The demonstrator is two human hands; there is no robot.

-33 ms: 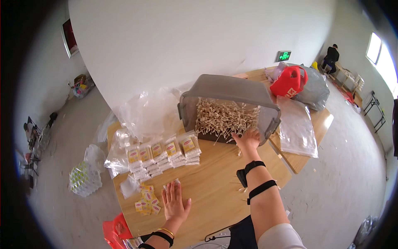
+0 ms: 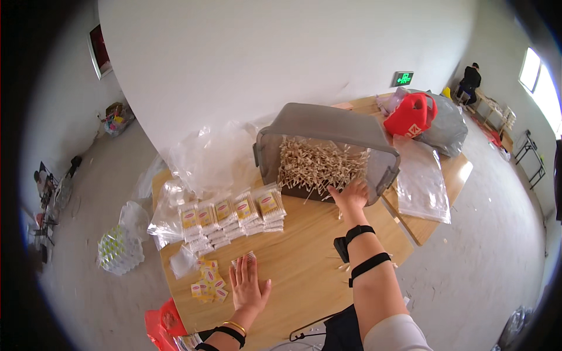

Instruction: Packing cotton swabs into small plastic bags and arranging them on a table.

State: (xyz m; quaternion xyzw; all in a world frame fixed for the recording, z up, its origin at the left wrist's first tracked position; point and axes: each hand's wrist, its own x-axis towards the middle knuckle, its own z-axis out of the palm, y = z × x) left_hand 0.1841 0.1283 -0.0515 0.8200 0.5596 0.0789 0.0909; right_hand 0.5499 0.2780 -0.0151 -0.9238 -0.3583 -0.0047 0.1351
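A grey plastic bin (image 2: 336,126) lies on its side on the table, its mouth toward me. Loose cotton swabs (image 2: 316,164) are heaped inside it. At the right of the bin's mouth is my right hand (image 2: 351,198), thumb spread from the fingers, its fingertips at the edge of the heap. My left hand (image 2: 249,288) lies flat on the table, fingers stretched over a small bundle of swabs (image 2: 243,259) that is mostly covered. Small yellow-and-white cards (image 2: 209,281) lie scattered left of it. Behind them sit stacked clear packets of swabs (image 2: 234,216) with yellow labels.
Clear plastic bags (image 2: 205,158) lie behind the packets; another clear bag (image 2: 422,187) is right of the bin. A red container (image 2: 410,116) and a grey sack (image 2: 448,126) stand at the back right. A red bag (image 2: 163,327) hangs by the table's near left corner.
The view has shifted very slightly. Both hands and the things on the table hold their places.
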